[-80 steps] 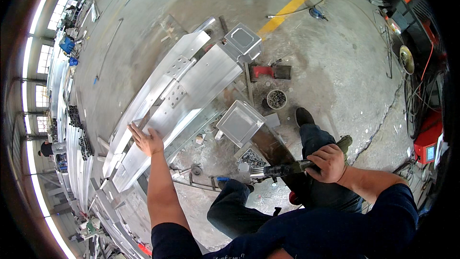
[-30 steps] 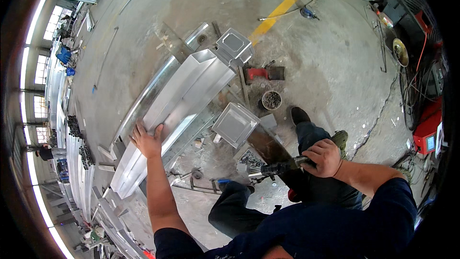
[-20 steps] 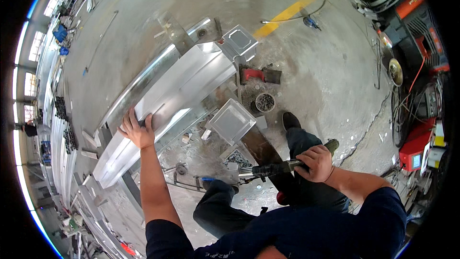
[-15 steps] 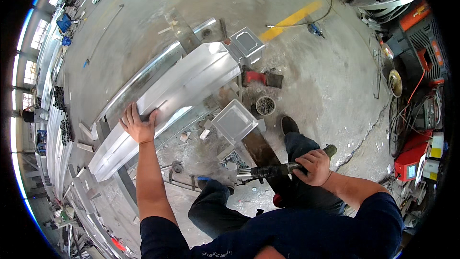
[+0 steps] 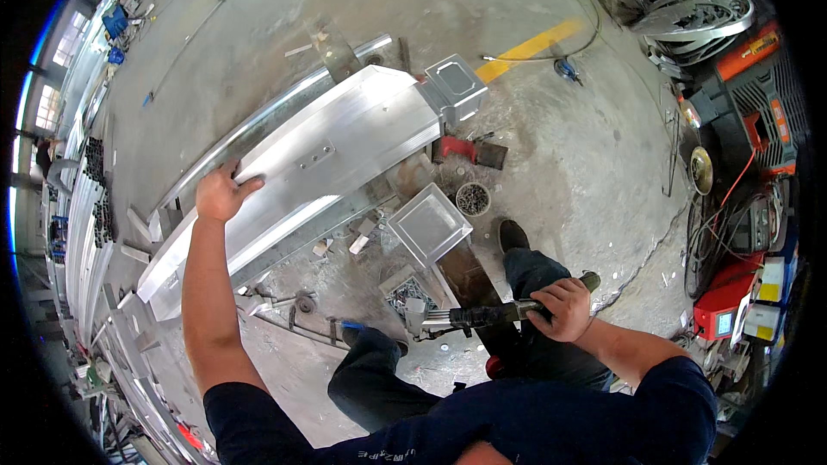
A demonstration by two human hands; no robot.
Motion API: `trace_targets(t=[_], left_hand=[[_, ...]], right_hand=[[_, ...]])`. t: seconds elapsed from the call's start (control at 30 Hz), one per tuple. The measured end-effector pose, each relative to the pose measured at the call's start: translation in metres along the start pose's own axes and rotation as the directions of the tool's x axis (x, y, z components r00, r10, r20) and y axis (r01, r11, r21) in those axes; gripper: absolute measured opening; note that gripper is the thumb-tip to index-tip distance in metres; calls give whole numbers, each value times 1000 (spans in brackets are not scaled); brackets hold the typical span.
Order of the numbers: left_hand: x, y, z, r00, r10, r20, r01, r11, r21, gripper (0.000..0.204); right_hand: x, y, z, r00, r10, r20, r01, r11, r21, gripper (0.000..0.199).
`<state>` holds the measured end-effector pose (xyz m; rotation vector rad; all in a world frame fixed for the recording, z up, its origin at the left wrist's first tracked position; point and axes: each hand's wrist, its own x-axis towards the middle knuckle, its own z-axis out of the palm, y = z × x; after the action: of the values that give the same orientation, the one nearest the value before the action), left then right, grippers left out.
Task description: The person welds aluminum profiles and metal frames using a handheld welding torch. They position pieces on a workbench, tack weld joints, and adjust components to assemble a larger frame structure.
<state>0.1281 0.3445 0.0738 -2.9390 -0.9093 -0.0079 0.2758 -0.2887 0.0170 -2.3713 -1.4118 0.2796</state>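
Note:
A long, bright aluminium profile (image 5: 345, 142) lies slantwise ahead of me, its broad face showing a small group of holes or fasteners. My left hand (image 5: 221, 194) grips its far edge, fingers hooked over and partly hidden, thumb out on the face. Wrapped around a long dark tool (image 5: 482, 316) with a silver head is my right hand (image 5: 564, 308); the tool's exact kind is unclear. It is held low above my legs, over a dark beam (image 5: 469, 280). A box of small metal pieces (image 5: 412, 295) sits near the tool's head.
A square metal tray (image 5: 431, 224) rests on the dark beam. Beyond it are a bucket of small parts (image 5: 473, 199) and a red-and-black tool (image 5: 465, 151). A square metal end piece (image 5: 457, 86) stands at the profile's far end. Machines and cables, including a red unit (image 5: 730, 301), line the right.
The profile has turned, bringing its broad face with the holes into view. My left hand has moved left, from lying spread on the profile to gripping its far edge. My right hand keeps the tool.

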Motion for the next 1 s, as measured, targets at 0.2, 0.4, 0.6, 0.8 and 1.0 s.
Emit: trace_targets(t=[0.2, 0.4, 0.6, 0.8, 1.0], left_hand=[[45, -44, 2, 949, -92, 300, 180, 944, -278, 83], [55, -12, -3, 922, -291, 256, 347, 914, -211, 88], [-44, -4, 57, 908, -302, -289, 290, 953, -83, 99], [-82, 20, 65, 879, -415, -237, 398, 910, -117, 111], [-87, 15, 60, 882, -429, -196, 407, 902, -144, 108]], right_hand=[[0, 2, 7, 996, -73, -42, 73, 997, 8, 32], [-3, 0, 10, 983, -119, -138, 120, 993, -1, 31], [12, -20, -11, 999, -10, 34, 8, 998, 62, 34], [74, -37, -58, 963, -261, 66, 264, 964, -24, 60], [347, -135, -60, 742, -630, -230, 610, 776, -158, 79]])
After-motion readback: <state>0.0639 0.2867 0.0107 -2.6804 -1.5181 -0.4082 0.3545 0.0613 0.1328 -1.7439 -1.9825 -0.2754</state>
